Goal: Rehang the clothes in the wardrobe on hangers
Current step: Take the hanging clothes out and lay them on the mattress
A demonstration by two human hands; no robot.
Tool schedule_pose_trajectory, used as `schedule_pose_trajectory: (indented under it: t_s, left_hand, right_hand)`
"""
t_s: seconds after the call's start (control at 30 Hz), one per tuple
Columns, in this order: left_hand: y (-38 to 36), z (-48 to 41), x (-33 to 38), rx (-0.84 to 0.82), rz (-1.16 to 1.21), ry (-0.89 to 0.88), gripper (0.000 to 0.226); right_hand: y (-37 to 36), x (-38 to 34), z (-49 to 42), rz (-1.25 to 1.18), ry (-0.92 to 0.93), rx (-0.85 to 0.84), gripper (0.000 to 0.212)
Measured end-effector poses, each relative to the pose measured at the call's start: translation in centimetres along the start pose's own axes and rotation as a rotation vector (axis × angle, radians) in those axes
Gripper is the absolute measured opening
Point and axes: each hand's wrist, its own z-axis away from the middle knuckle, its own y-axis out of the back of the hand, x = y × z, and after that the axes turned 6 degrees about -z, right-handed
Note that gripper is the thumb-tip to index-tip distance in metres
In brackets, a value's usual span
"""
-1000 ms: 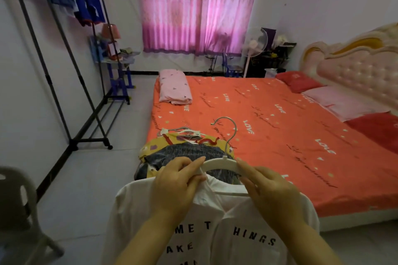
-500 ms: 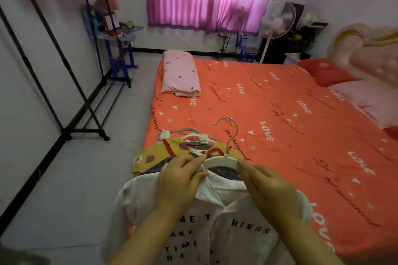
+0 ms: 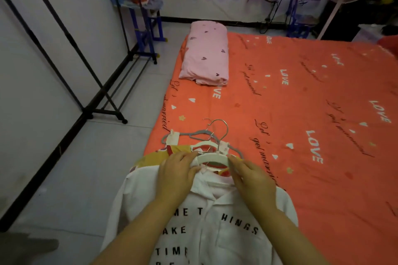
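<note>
White shirt farther over the pile now; hanger crosswise, hook away.

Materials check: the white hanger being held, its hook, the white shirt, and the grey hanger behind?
White hanger: looks like moulded plastic, smooth, faintly glossy, uniform white.
Hook: thin metal wire, going by its silvery sheen.
White shirt: thin woven fabric, matte, with soft creases and printed black letters. The fibre cannot be told.
Grey hanger: matte grey, possibly flocked or coated, but too soft in the picture to settle.

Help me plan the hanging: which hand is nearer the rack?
Left. The left hand holds the hanger on the side toward the rack; the right hand holds its other end, farther away.
</note>
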Motion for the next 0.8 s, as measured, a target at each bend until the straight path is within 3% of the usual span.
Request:
schedule_pose_trajectory:
  t_s: [0.13, 0.37, 0.6, 0.8]
  left_hand:
    - [-5.1, -2.9, -1.5, -0.253, -0.197, 0.119, 0.067]
    - [-9.3, 0.2, -2.5, -0.535, -0.303, 0.175, 0.068]
    - [-7.4, 0.4, 0.3, -0.561, -0.338, 0.033, 0.063]
    - [-3.6, -0.5, 4.2, -0.564, -0.342, -0.195, 0.058]
  right_hand:
    - [-5.6, 4.2, -1.9, 0.012, -0.3, -0.291, 0.062]
    - [-7.6, 6.9, 4.6, 0.011, -0.463, -0.604, 0.064]
    - [-3.0, 7.7, 5.6, 0.065, -0.488, -0.587, 0.062]
    - [3.2, 5.9, 6.7, 0.132, -0.559, -0.449, 0.06]
